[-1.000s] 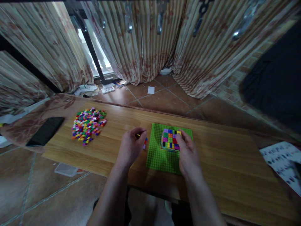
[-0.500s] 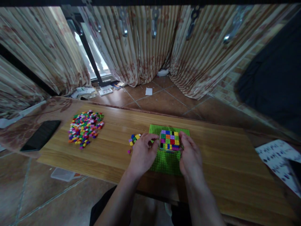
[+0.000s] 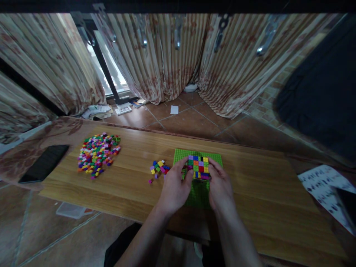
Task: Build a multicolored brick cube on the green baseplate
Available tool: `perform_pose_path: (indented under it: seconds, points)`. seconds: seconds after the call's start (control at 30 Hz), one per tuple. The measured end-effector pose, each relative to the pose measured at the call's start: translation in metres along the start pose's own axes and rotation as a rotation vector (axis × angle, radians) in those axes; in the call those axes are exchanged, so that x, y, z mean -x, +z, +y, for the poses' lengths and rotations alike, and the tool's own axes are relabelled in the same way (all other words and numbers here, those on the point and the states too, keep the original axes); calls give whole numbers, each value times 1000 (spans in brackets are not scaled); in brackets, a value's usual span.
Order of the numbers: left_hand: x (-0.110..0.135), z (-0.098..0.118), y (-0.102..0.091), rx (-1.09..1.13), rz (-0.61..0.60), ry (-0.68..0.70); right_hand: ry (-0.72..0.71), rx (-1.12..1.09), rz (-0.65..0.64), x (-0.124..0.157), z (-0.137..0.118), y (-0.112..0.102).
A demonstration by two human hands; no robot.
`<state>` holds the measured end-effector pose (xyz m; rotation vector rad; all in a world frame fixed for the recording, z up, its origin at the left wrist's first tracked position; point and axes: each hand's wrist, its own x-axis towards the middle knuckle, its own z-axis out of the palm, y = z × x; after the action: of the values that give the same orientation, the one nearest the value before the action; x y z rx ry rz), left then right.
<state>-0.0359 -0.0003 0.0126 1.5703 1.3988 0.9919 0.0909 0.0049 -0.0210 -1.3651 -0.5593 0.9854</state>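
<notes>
A block of many-coloured small bricks stands on a green studded baseplate on the wooden table. My left hand grips the block's left side with curled fingers. My right hand grips its right side the same way. A small cluster of loose bricks lies just left of the baseplate, beside my left hand. A large pile of mixed-colour bricks lies farther left on the table.
A black flat phone-like slab lies at the table's left end. A printed sheet lies at the far right. The table edge runs near me; tiled floor, curtains and scattered papers lie beyond.
My left hand has left a few loose bricks beside the baseplate and moved right onto the brick block. My right hand has stayed on the block, and both hands now clasp it.
</notes>
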Motion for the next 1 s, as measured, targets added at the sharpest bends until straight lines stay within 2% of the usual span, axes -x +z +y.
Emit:
perform_pose_path:
  seconds: [0.37, 0.67, 1.0]
  points:
    - [3, 0, 4, -11, 15, 50, -1, -50, -4, 8, 3, 5]
    - [10, -2, 17, -56, 27, 17, -22, 9, 87, 15, -3, 12]
    - [10, -2, 5, 15, -7, 10, -21, -34, 28, 11, 1, 6]
